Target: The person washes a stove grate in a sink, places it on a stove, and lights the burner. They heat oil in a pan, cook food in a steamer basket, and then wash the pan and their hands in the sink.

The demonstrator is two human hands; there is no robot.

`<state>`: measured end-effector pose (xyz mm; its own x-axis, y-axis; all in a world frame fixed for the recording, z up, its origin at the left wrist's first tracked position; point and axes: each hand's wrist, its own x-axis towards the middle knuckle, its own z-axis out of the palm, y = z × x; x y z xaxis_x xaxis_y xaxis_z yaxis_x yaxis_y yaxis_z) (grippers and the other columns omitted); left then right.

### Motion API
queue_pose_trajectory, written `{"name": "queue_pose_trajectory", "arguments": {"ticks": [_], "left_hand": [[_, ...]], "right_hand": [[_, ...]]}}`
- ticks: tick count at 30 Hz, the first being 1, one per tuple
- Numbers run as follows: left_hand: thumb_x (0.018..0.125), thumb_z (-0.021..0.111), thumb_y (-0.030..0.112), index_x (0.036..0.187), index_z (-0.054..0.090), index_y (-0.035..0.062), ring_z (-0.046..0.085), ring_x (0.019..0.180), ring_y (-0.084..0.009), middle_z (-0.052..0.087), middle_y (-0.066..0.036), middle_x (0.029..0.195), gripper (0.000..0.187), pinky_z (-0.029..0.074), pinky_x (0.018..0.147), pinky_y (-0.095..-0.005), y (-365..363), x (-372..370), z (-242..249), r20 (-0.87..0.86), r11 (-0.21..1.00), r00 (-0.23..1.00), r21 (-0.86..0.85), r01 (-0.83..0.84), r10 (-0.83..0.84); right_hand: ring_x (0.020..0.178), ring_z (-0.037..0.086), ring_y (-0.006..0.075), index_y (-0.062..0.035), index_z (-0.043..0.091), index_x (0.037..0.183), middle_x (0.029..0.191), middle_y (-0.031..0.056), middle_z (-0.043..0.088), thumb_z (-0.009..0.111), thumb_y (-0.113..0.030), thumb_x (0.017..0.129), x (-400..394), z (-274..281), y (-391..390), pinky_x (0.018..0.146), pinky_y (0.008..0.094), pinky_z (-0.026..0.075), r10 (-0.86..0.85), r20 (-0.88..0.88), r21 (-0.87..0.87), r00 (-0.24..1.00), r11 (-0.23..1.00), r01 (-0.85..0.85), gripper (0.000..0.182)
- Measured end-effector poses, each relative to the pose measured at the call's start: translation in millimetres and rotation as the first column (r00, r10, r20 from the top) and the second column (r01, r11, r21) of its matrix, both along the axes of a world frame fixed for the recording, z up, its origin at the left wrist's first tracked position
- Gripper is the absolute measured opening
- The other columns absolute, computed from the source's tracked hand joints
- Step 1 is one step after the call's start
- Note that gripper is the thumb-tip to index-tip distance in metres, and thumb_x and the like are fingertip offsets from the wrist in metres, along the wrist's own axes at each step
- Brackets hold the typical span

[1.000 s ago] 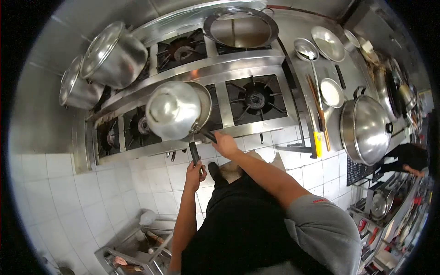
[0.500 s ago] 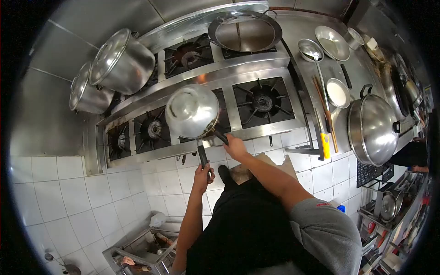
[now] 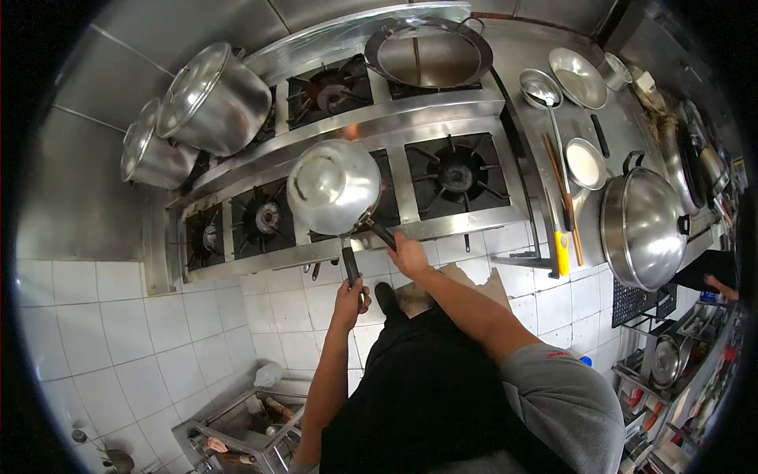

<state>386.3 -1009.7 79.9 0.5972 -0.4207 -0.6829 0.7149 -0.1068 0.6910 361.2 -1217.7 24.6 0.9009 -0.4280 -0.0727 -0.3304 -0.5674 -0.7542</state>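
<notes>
A silver pan (image 3: 335, 186) with its rounded underside facing up covers much of the front middle burner. Two black handles extend from it toward me. My left hand (image 3: 352, 303) is wrapped round the near, almost upright handle. The fingers of my right hand (image 3: 410, 255) are closed round the other handle, which slants to the right. A second pan seems to lie beneath the first, mostly hidden by it.
Two tall lidded pots (image 3: 213, 99) stand at the back left of the stove (image 3: 442, 229). A wide divided pan (image 3: 430, 54) sits on the back right burner. The right counter (image 3: 517, 31) holds ladles, bowls and a large domed pot (image 3: 643, 229). Another person's hand (image 3: 720, 287) shows far right.
The camera view has shifted slightly. Both hands keep their hold on the handles, and the pan stays over the burner. The other person's hand at the far right has moved a little.
</notes>
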Motion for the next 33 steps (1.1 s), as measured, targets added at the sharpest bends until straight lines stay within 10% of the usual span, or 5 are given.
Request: {"name": "queue_pose_trajectory", "arguments": {"ticks": [33], "left_hand": [[0.095,0.049,0.021,0.103,0.048,0.0067,0.058,0.057,-0.0151,0.061,-0.008,0.082,0.016,0.044,0.044,-0.0268,8.5,-6.8,-1.7,0.061,0.999,0.998,0.024,0.025,-0.027]], "right_hand": [[0.079,0.062,0.041,-0.0048,0.057,0.096,0.08,0.022,0.063,0.064,-0.034,0.081,4.0,0.5,-42.3,0.069,0.0504,0.047,0.112,-0.164,0.016,0.98,0.994,-0.111,0.033]]}}
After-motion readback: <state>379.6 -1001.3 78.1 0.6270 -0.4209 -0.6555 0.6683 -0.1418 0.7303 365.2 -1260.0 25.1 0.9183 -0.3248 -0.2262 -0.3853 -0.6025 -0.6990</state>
